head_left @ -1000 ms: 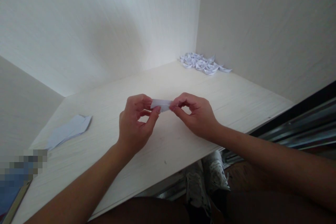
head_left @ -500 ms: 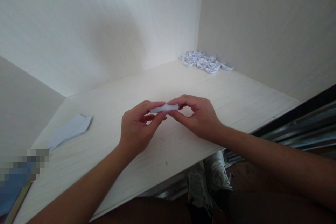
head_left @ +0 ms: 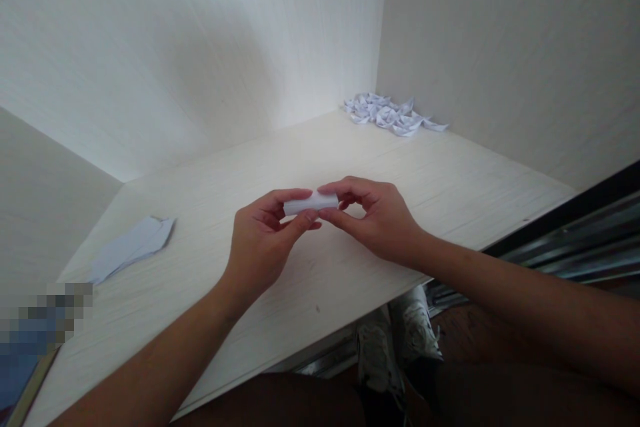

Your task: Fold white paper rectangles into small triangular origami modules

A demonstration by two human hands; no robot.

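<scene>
A small folded strip of white paper (head_left: 311, 203) is held level above the middle of the table. My left hand (head_left: 267, 230) pinches its left part between thumb and fingers. Around its right part, the thumb and fingertips of my right hand (head_left: 377, 213) are closed. Both thumbs press along the lower edge, close together, while the index fingers lie along the top edge. The fingertips cover parts of the paper, so its folds are hard to make out.
Several folded white paper boats (head_left: 387, 115) lie heaped in the far right corner against the panels. At the left sits a stack of white paper sheets (head_left: 133, 247). The pale wooden table (head_left: 280, 347) ends at a front edge, with shoes (head_left: 415, 327) below it.
The paper strip has tilted slightly, showing more of its broad face. Both hands have shifted a little upward, and the fingertips along the top edge are slightly farther apart.
</scene>
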